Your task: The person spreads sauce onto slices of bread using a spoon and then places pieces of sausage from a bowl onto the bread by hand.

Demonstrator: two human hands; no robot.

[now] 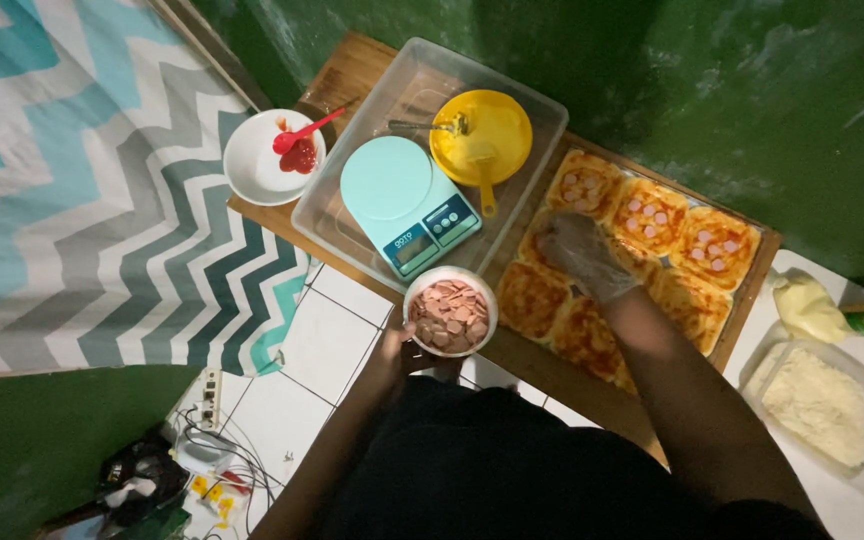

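My left hand (399,347) grips a white bowl (451,312) full of pink sliced sausage, held at the near edge of a wooden board (542,368). My right hand (580,252), in a clear plastic glove, reaches down onto small round pizza bases (642,262) spread with red sauce, which lie in rows on the board. Three far bases (649,215) carry sausage slices; the nearer ones (532,298) show only sauce. The gloved fingers rest on a base in the middle row; what they pinch is hidden.
A clear plastic tub (347,195) holds a teal kitchen scale (407,205) and a yellow bowl (482,138) with a utensil. A white bowl (264,160) of red sauce with a red spoon sits left. Grated cheese tub (824,405) and piping bag (810,308) at right. Cables (197,455) on the floor.
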